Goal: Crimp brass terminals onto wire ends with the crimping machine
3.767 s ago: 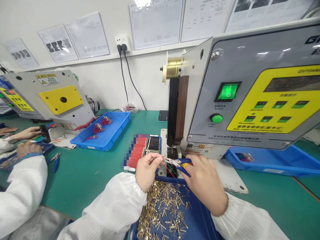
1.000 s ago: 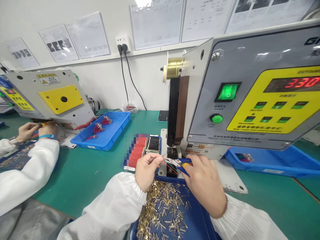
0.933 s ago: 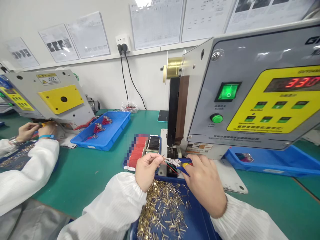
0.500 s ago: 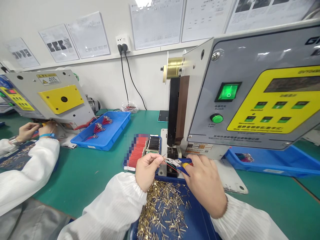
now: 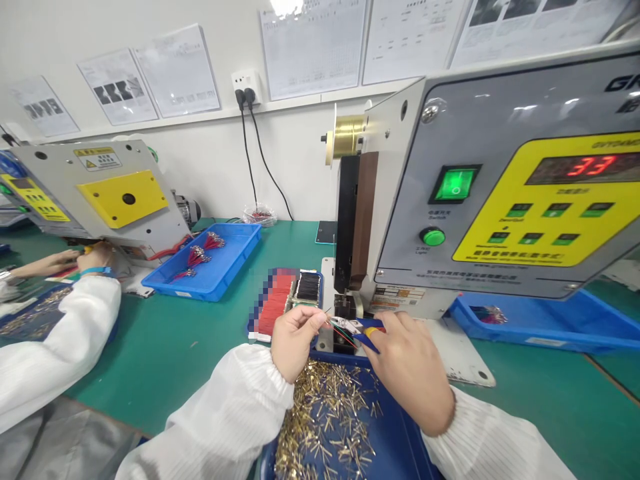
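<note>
My left hand (image 5: 296, 340) pinches the ends of a few thin wires (image 5: 345, 335), red and green among them, in front of the machine's black lower tooling. Around the blue handles of a pair of pliers (image 5: 354, 326), my right hand (image 5: 411, 367) is closed. The pliers' metal jaws point left and meet the wire ends at my left fingertips. Whether the jaws are fully closed is too small to make out. Below both hands lies a dark blue tray (image 5: 395, 427) with many small brass-coloured metal pieces (image 5: 325, 420).
The grey machine (image 5: 400, 187) with a lit display stands close on the right. Cut red wires (image 5: 275, 303) and black wires (image 5: 309, 287) lie behind my left hand. Blue bins (image 5: 215, 280) hold wire bundles. At left, a co-worker's hand (image 5: 100, 257) works at another machine (image 5: 105, 190).
My hands and the pliers have hardly moved. The near machine's display now shows a red 33, where it was dark. The co-worker's left hand has shifted and stretched out.
</note>
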A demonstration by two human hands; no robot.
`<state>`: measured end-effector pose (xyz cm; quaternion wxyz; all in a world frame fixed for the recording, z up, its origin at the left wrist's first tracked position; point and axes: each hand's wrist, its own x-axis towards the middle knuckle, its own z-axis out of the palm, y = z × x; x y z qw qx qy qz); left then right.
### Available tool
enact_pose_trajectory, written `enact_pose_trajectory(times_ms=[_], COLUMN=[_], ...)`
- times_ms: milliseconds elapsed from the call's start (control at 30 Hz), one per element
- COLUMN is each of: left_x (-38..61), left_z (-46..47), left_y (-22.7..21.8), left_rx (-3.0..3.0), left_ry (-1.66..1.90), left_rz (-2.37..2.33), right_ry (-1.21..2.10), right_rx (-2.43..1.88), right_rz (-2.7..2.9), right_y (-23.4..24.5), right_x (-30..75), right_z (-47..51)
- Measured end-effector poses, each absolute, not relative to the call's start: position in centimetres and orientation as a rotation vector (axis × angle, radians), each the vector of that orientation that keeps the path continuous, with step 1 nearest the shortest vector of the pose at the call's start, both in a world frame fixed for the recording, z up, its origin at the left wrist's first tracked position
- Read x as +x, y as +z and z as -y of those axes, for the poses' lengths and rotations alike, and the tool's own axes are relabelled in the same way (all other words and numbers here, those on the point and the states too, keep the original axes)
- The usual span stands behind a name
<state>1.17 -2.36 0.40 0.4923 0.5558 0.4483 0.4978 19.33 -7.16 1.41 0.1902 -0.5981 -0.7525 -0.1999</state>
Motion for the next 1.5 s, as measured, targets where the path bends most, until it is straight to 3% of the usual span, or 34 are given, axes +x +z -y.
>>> enact_pose_trajectory(times_ms=[1500], left_x=[1.36], left_z=[2.18], left_y=[0.04], left_rx=[1.28], left_ry=[1.275], left_rz=[-0.989], right_ry=[-0.49], right_rx=[-1.596], right_rz=[2.132], right_y=[1.05], right_x=[19.68], right_z=[6.77])
